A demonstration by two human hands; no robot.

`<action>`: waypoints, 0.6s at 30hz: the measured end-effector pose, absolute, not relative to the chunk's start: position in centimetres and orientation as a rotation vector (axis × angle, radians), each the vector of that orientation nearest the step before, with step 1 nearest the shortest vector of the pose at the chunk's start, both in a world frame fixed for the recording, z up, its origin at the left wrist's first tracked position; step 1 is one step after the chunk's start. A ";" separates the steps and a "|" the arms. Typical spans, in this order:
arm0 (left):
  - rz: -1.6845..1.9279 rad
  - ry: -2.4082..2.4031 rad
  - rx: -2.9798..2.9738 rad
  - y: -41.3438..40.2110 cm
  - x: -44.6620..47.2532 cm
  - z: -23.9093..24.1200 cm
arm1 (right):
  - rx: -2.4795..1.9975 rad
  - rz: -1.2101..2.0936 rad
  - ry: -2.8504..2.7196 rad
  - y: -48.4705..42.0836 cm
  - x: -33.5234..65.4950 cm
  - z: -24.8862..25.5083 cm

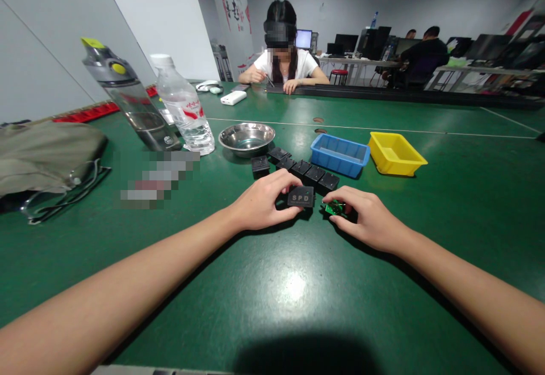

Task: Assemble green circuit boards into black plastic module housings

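Note:
My left hand is closed around a small black box marked "SPD", held just above the green table. My right hand pinches a small green circuit board right beside that box. Just beyond my hands lies a row of several more black boxes, running from near the steel bowl toward the blue bin.
A steel bowl, a blue bin and a yellow bin stand behind the row. Two water bottles and a grey bag are at the left. Another person sits across the table.

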State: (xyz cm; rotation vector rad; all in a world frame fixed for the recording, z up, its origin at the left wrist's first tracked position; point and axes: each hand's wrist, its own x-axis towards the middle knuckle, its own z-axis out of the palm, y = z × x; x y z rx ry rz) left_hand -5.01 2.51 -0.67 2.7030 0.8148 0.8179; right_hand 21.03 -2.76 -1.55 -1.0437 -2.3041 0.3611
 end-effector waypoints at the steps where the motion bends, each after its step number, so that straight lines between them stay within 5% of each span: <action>1: 0.816 0.816 2.705 2.5 -5.0 -0.7 | -1.045 0.365 -2.303 -2.8 21.0 -1.5; 18: 0.909 0.842 2.481 2.4 -4.8 -0.8 | -1.055 0.393 -2.292 -2.8 21.0 -1.4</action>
